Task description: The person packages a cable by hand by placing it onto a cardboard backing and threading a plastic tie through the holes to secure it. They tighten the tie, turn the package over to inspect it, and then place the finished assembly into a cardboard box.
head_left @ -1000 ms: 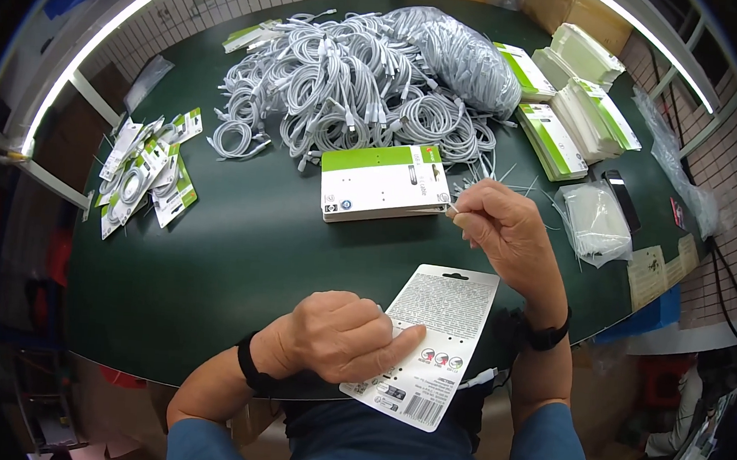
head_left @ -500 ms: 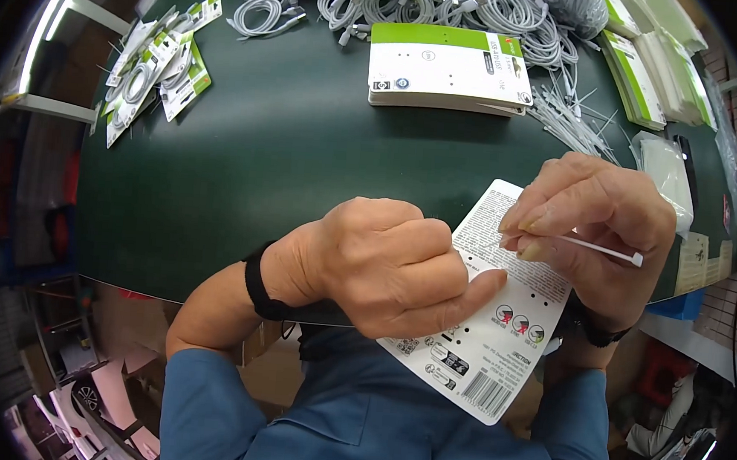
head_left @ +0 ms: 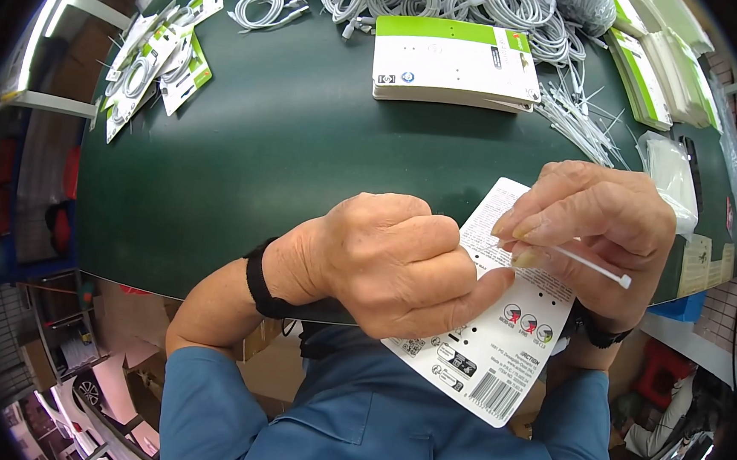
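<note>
Card (head_left: 510, 347), printed back up, sits nearer me than card stack (head_left: 448, 65), a bit right of it. L hand (head_left: 400, 266) grips card's edge, fingers curled; can't tell what's under them. R hand (head_left: 595, 224) pinches white zip tie (head_left: 593, 264), head end sticking out; tip hidden in fingertips. Loose ties (head_left: 577, 121) just right of stack, cables (head_left: 521, 6) behind it, packed cards (head_left: 140, 75) well left. IMO: hold card steady w/ L, pinch tie close to tip so it doesn't bend, check alignment b4 pushing.
</note>
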`<state>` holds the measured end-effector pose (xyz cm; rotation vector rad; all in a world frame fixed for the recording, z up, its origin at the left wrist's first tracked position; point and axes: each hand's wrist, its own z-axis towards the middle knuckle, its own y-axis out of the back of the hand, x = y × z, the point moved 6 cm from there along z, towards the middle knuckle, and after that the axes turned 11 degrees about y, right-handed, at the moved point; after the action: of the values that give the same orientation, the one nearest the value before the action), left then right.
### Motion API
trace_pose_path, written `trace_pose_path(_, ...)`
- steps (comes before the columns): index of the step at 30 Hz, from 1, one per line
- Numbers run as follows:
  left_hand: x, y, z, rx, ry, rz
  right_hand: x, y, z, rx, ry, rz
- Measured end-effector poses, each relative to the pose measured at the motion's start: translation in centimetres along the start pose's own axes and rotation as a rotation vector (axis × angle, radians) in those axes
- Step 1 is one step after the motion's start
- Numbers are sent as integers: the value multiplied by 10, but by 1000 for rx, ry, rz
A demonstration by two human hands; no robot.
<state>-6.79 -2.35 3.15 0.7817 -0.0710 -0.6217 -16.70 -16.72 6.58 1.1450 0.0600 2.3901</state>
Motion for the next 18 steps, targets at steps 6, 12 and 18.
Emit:
trace_pose_path(6, 1, -3, 0, 7, 10, -7, -5, -4, -3, 94, -18, -25)
trace_pose_path(12, 0, -7, -1, 3, 10, -14, -15, -8, -7, 261, -124, -21)
trace_pose_path(18, 2, -12, 1, -45, 69, -29, -22, -7, -9, 277, -197, -78)
